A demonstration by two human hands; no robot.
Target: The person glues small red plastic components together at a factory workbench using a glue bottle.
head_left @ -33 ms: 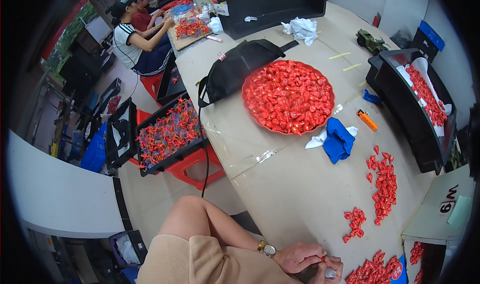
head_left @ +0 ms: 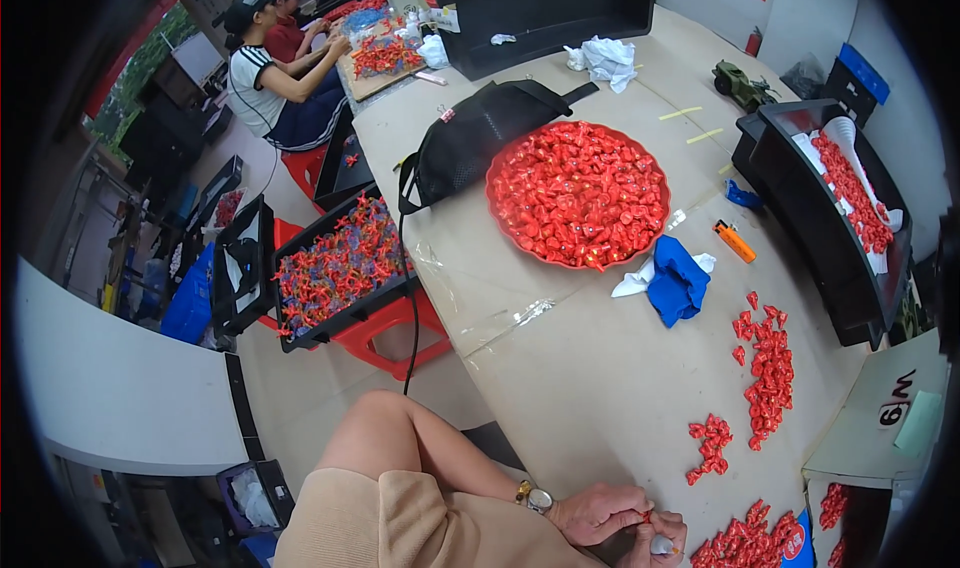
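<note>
My left hand point(head_left: 600, 514), with a watch on its wrist, is closed at the bottom of the view. Its fingertips pinch a small red piece point(head_left: 648, 517), mostly hidden by the fingers. Right beside it my right hand point(head_left: 668, 530) is curled around a small whitish object with a narrow tip point(head_left: 661, 545); its kind does not show clearly. Both hands meet over the table's near edge. A heap of small shiny red pieces point(head_left: 745, 540) lies just right of them. A smaller cluster point(head_left: 710, 448) and a long pile point(head_left: 770, 383) of like pieces lie farther off.
A scalloped red tray point(head_left: 489, 196) brims with red pieces. Around it are a black bag point(head_left: 470, 138), a blue cloth point(head_left: 678, 281), an orange lighter point(head_left: 735, 241) and a black bin point(head_left: 800, 223). Left, a black crate point(head_left: 345, 320) rests on a red stool. Two people point(head_left: 262, 78) sit at far left.
</note>
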